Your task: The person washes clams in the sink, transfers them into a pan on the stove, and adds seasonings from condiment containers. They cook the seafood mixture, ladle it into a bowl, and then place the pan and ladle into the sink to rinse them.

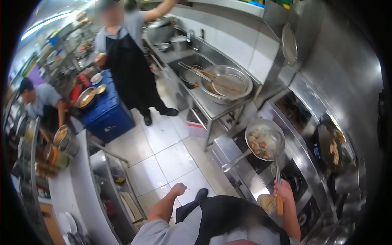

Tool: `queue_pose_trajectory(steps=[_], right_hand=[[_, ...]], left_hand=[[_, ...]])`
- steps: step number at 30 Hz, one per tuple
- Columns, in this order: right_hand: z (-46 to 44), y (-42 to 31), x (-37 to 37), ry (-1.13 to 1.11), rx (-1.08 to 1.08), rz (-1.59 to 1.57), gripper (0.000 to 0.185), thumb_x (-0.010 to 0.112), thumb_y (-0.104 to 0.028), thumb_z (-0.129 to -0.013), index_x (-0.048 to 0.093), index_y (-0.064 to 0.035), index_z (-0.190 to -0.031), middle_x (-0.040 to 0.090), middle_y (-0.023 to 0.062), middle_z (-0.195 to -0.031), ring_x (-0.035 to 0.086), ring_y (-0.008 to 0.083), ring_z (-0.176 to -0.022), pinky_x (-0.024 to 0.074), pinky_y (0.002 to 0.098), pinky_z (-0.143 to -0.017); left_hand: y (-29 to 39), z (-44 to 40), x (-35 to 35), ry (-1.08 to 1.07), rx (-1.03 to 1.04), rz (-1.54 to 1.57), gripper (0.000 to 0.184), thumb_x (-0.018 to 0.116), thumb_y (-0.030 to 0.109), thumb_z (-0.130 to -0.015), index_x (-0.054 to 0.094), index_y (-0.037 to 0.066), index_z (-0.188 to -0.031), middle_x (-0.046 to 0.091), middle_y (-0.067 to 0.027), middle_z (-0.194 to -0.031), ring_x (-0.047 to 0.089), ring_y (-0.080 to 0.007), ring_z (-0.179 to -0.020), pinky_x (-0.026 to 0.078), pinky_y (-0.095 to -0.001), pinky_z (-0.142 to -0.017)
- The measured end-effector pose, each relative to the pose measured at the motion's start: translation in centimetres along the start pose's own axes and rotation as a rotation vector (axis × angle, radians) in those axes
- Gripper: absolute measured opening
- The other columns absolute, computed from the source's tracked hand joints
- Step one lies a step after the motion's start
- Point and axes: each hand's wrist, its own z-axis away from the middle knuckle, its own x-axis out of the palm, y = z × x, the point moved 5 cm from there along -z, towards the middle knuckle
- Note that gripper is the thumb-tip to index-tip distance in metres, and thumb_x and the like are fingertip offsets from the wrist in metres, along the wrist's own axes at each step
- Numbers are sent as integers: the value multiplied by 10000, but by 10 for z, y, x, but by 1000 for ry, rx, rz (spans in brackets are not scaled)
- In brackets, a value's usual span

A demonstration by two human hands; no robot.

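Observation:
My right hand (283, 190) is wrapped round the wooden handle of a metal ladle (278, 169). The ladle's round head rests inside a frying pan (237, 160), among chopped food (259, 146) in a pale steaming liquid. The pan sits on the stove, its long handle pointing toward the lower left, with no hand on it. A beige cloth (267, 202) lies beside my right hand. My left hand (178, 189) hangs over the tiled floor, fingers curled in, and I see nothing in it.
A dark wok (330, 153) with food stands on the back burners. Left of the stove, a steel table holds a large metal bowl (244, 94) with a strainer. A co-worker (128, 65) stands by a blue crate (108, 118); another person (45, 100) works behind the left counter (79, 196).

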Motion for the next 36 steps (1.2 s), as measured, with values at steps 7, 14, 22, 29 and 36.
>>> queue_pose_trajectory(steps=[7, 14, 22, 29, 36], right_hand=[[-28, 46, -38, 307, -683, 662, 182, 572, -65, -760, 509, 31, -901, 541, 180, -762, 554, 297, -535, 499, 420, -501], [-45, 18, -61, -33, -522, 860, 382, 656, -171, -772, 545, 46, -1066, 636, 275, -1002, 659, 382, -971, 507, 450, -882], [136, -164, 3, -499, -1339, 272, 281, 543, -56, -904, 621, -37, -1174, 643, 54, -963, 582, 98, -686, 501, 249, -587], [356, 282, 198, -2026, -682, 2291, 529, 574, -485, -932, 668, -39, -1201, 696, 116, -1052, 651, 216, -814, 575, 346, -674], [279, 435, 255, -2082, -1221, 1990, 355, 571, -273, -880, 689, 10, -1059, 680, 234, -1084, 671, 368, -983, 519, 429, -890]], left_hand=[[-39, 149, 43, 271, -446, 528, 392, 627, 333, -873, 702, -44, -949, 715, -182, -874, 692, -273, -767, 552, -401, -702], [-37, 349, 247, 410, -795, 899, 342, 616, 306, -921, 652, -14, -1037, 691, -128, -918, 662, -233, -731, 543, -368, -575], [21, 532, 448, 327, -994, 1161, 408, 627, 365, -914, 651, 1, -1097, 704, -121, -982, 689, -238, -776, 588, -414, -629], [48, 517, 476, 546, -688, 165, 360, 558, 345, -907, 717, 22, -911, 697, -230, -956, 654, -393, -847, 514, -499, -799], [203, 681, 526, 1301, -940, 999, 300, 592, 324, -877, 665, 61, -1002, 695, -179, -1030, 652, -354, -973, 508, -439, -847]])
